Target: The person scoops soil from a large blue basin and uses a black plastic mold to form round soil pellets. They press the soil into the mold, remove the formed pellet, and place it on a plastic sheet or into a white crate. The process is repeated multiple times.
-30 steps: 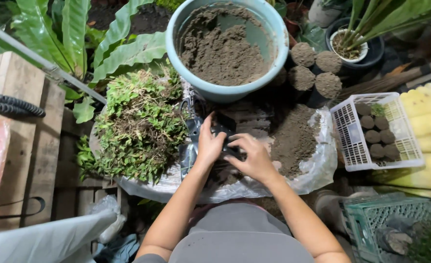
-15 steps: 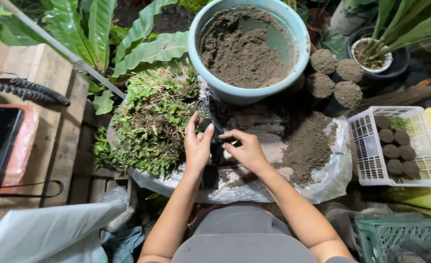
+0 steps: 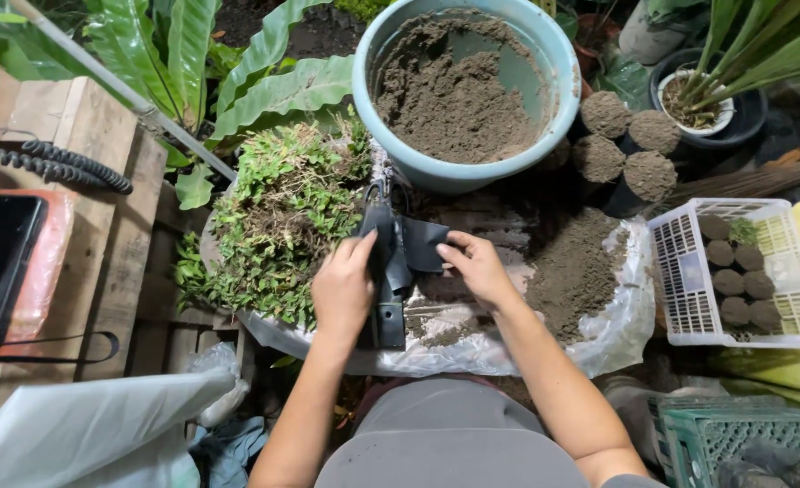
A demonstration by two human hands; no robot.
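Black bags (image 3: 400, 258) are gripped by both hands: left hand (image 3: 344, 287) pinches the stack, right hand (image 3: 477, 265) peels one open; soil (image 3: 576, 271) lies just right, ready for filling.

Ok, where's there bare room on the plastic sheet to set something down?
The bare strip of plastic sheet below the hands, toward the near edge, looks free. It is crowded elsewhere: plant clump left, soil pile right, blue basin behind, and both hands on the black bags at centre.
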